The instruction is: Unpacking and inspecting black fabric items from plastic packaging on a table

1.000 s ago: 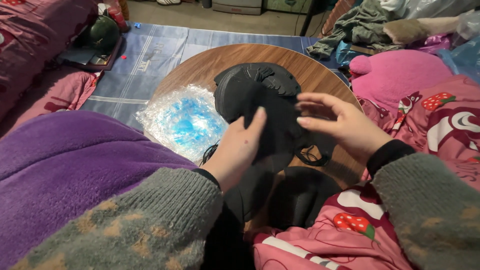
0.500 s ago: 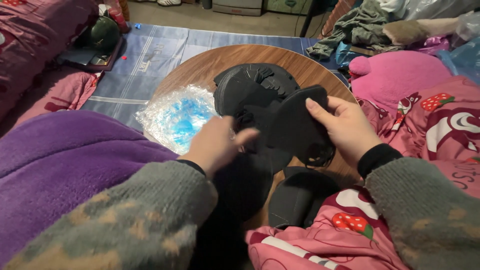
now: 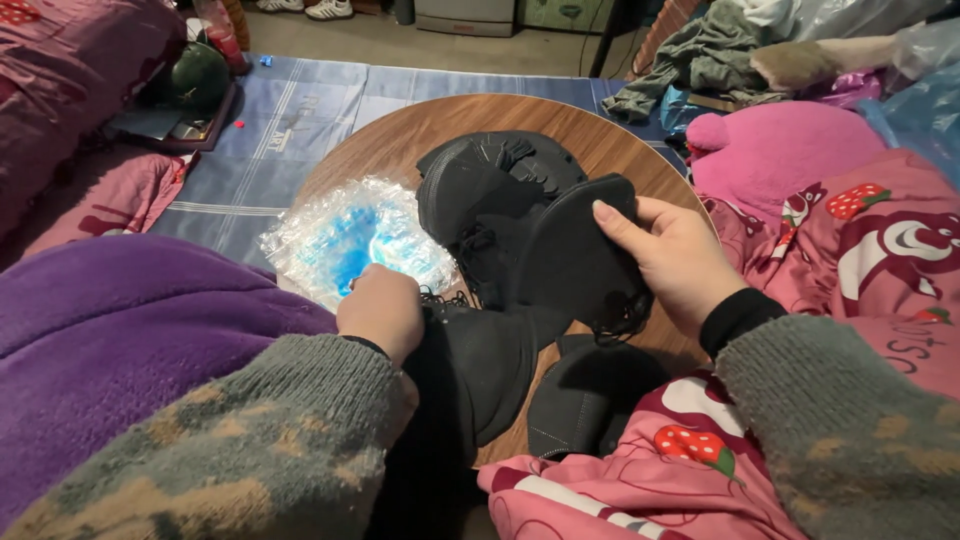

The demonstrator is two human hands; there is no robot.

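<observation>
Hands are working over a round wooden table (image 3: pixel 400 140) that is standing low among bedding. The right hand (image 3: pixel 672 258) is gripping a black oval fabric piece (image 3: pixel 575 255), thumb lying across its upper edge and the other fingers curled round behind, so the piece is tilting up on edge above the tabletop. Thin black cords are dangling from its lower end, just beside the wrist.

The left hand (image 3: pixel 382 312) is closing into a loose fist at the near left edge of the table, knuckles up; it is pressing down on another black fabric piece (image 3: pixel 478 365) that is draping over the table's rim toward the person's lap. Whether the fingertips are pinching it I cannot tell, as they are tucked under.

Behind both hands a heap of black fabric pieces (image 3: pixel 485 185) is lying in the middle of the table. A clear plastic bag with blue inside (image 3: pixel 350 240) is resting on the left part of the table, touching the left hand's knuckles. A purple blanket (image 3: pixel 130 330) is covering the left side, and a pink strawberry-print quilt (image 3: pixel 850 230) is bunching on the right.
</observation>
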